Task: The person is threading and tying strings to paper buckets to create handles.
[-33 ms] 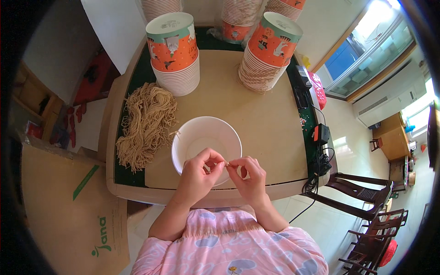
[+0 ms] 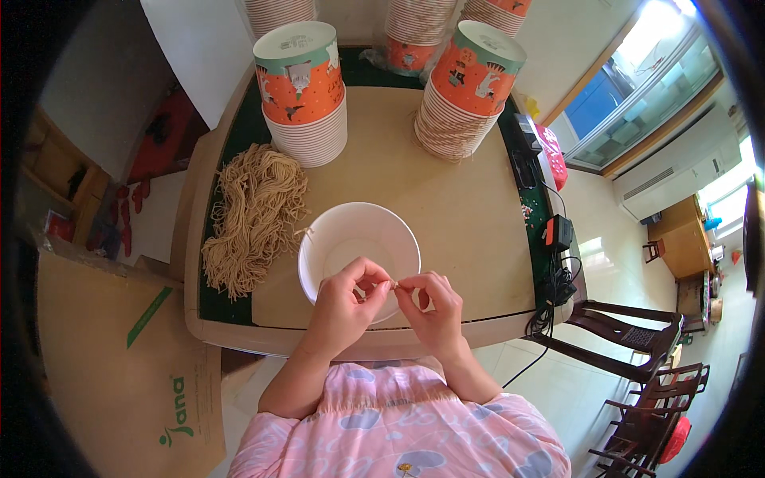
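Note:
A white paper bucket (image 2: pixel 358 217) stands upright, mouth up, at the front of the table. Over its near right rim my left hand (image 2: pixel 349 299) and my right hand (image 2: pixel 433 307) meet, thumbs and forefingers pinched together. A tiny bit of beige cord (image 2: pixel 396 284) shows between the fingertips; most of it is hidden by them. Another short piece of the same cord (image 2: pixel 305 231) sticks out at the bucket's left rim. Left of the bucket lies a loose heap of beige cords (image 2: pixel 255 215).
Two stacks of upturned orange and green buckets, the left stack (image 2: pixel 307 135) and right stack (image 2: pixel 454 119), stand farther back. Black cables with a power adapter (image 2: pixel 560 233) run along the table's right edge. A cardboard box (image 2: pixel 119 358) is at left, a dark wooden chair (image 2: pixel 629 334) at right.

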Tool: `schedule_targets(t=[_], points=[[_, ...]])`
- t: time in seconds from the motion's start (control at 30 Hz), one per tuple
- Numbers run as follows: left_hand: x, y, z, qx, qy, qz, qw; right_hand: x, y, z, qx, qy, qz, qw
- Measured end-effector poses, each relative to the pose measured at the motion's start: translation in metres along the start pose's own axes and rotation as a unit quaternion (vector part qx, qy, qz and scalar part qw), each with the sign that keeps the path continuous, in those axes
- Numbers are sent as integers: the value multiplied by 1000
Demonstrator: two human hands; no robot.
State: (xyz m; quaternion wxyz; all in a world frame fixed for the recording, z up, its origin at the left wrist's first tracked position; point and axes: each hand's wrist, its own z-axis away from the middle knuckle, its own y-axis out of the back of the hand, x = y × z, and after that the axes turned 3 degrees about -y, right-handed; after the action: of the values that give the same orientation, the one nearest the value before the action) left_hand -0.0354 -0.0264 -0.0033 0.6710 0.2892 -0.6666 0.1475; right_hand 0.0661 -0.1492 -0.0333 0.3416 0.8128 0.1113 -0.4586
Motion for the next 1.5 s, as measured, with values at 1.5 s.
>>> schedule_targets(t=[1.5], points=[[3, 7, 4, -64, 33, 99, 993, -3, 3, 3, -16, -84, -158, 984]])
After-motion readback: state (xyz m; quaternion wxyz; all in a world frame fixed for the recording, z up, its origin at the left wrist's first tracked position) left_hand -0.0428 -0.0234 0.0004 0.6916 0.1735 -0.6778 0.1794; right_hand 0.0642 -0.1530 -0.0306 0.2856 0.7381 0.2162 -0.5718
